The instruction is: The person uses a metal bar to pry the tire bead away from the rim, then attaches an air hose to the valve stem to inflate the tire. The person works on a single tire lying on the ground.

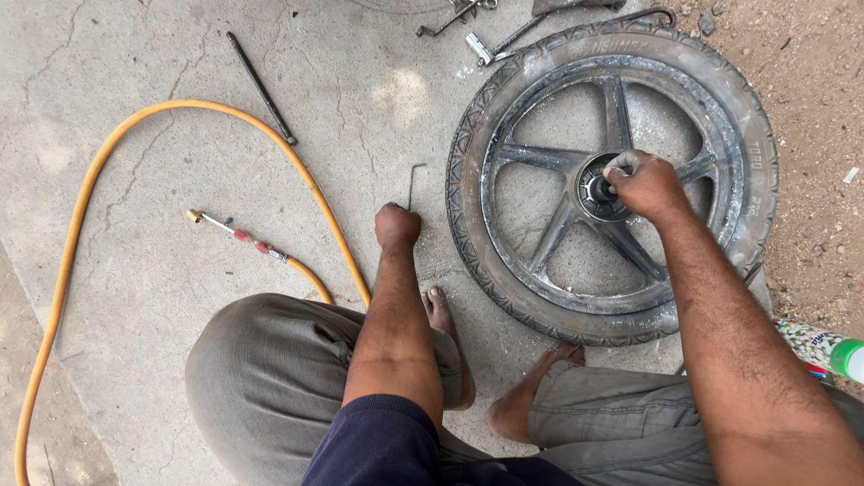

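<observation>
Two bare feet (531,396) rested against one dusty black motorcycle wheel (612,180), five-spoked, lying flat on the concrete floor (162,261). Left hand (397,225), fingers curled shut, pressed near one small bent hex key (414,183). Right hand (643,183) pinched the hub (596,191), fingers bunched together.

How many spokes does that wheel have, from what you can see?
5 on the wheel: one up from the hub, one left, one lower left, one lower right, and one right, mostly hidden by the right hand.
</observation>
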